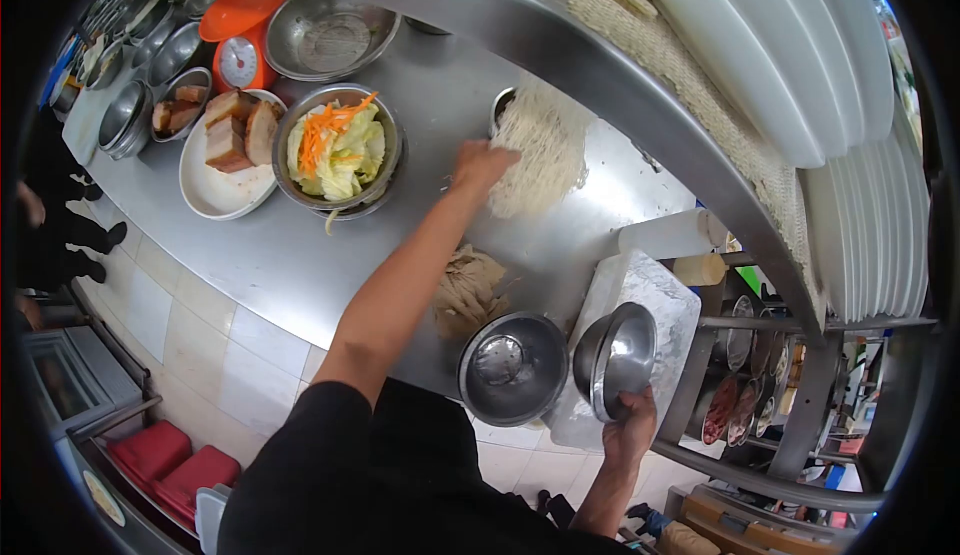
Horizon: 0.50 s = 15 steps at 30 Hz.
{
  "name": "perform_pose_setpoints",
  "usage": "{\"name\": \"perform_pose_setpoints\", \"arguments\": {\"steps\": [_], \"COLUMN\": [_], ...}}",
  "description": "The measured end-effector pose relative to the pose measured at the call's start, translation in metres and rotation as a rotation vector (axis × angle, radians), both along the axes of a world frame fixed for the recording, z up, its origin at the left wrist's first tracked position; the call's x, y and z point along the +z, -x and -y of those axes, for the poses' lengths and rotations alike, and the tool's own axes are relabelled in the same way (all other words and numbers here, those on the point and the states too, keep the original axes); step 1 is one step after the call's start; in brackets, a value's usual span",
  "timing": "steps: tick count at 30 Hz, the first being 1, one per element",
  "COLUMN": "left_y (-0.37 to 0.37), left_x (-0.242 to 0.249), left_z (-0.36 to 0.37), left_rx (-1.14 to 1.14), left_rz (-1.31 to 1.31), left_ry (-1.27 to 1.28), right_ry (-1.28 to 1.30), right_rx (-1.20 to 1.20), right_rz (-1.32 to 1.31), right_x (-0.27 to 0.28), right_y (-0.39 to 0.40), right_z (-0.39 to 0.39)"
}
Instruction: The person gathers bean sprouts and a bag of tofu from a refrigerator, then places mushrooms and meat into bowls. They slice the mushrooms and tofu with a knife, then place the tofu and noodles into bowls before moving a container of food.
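My left hand [485,169] reaches to the left edge of a flat mass of pale thin noodles [545,150], its fingers closed on the strands. Part of a small metal container [501,107] shows beside the noodles. Low on the right, my right hand [632,425] grips the rim of a shiny metal bowl [625,360], which is tilted on its side with another bowl against it. An empty metal bowl [513,369] is left of it, next to a crumpled beige cloth [468,290].
A metal bowl of cabbage and shredded carrot [338,145], a white dish with meat blocks [228,183] and an orange scale [240,62] stand on the left. Stacked white plates [865,225] fill the right shelf. Another person's legs [95,240] show at the far left.
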<state>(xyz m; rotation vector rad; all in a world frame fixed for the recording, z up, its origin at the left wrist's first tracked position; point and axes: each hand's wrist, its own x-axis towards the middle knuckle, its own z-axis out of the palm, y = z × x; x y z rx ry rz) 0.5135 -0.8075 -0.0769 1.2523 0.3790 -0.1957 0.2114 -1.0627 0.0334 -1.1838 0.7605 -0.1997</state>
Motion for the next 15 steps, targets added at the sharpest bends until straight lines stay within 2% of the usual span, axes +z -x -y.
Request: {"name": "perform_pose_setpoints", "arguments": {"steps": [3, 5, 8, 11, 15], "left_y": [-0.056, -0.099, -0.197, -0.159, -0.126], "left_x": [-0.006, -0.030, -0.135, -0.047, 0.000], "left_z": [0.025, 0.043, 0.078, 0.066, 0.059], "left_rx": [0.052, 0.105, 0.113, 0.071, 0.055], "left_rz": [-0.019, 0.123, 0.199, 0.075, -0.046], "left_ry": [-0.017, -0.117, 0.316, 0.071, -0.064], "right_ry": [-0.037, -0.038, -0.018, 0.000, -0.004], "right_rx": [-0.017, 0.015, 0.040, 0.051, 0.085], "right_rz": [0.012, 0.042, 0.045, 0.056, 0.032], "right_x": [0.003, 0.004, -0.004, -0.012, -0.015], "right_y": [0.000, 0.000, -0.003, -0.010, -0.023], "right_z": [-0.002, -0.002, 0.005, 0.007, 0.001]}}
